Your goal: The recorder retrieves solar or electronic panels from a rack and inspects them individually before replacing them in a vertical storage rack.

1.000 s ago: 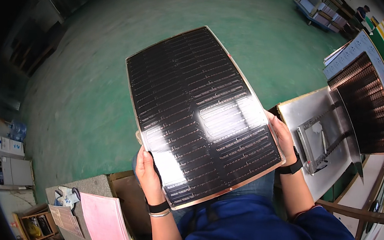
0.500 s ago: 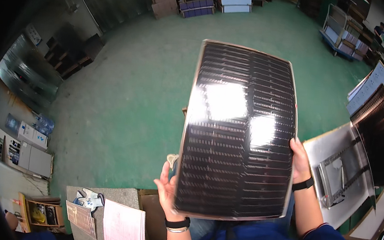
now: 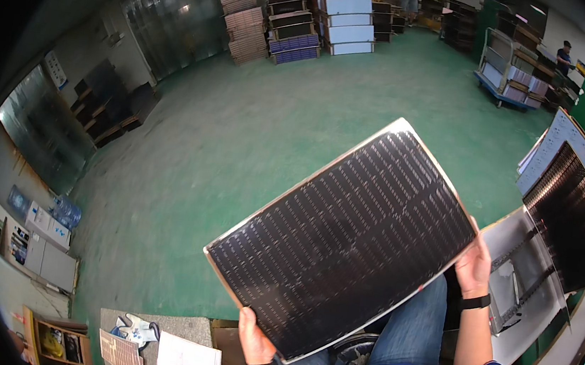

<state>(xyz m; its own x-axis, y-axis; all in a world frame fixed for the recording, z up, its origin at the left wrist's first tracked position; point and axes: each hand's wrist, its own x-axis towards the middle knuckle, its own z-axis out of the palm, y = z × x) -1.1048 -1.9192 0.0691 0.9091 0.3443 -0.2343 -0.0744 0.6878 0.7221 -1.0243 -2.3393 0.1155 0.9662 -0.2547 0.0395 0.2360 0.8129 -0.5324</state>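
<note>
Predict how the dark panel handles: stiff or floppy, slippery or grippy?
The dark panel is probably stiff: held near opposite ends by the left hand and right hand, it shows no obvious sag. Its sheen suggests it may be slippery.

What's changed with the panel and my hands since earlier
The black rectangular panel has turned clockwise, its far end swinging right. Your left hand, its fingers spread half a second ago, now grips the panel's lower-left edge. Your right hand still holds the panel; the pale sheets stayed put.

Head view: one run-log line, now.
left hand: holding dark panel, left short edge | right hand: holding its near-right corner | beyond: green floor
</note>
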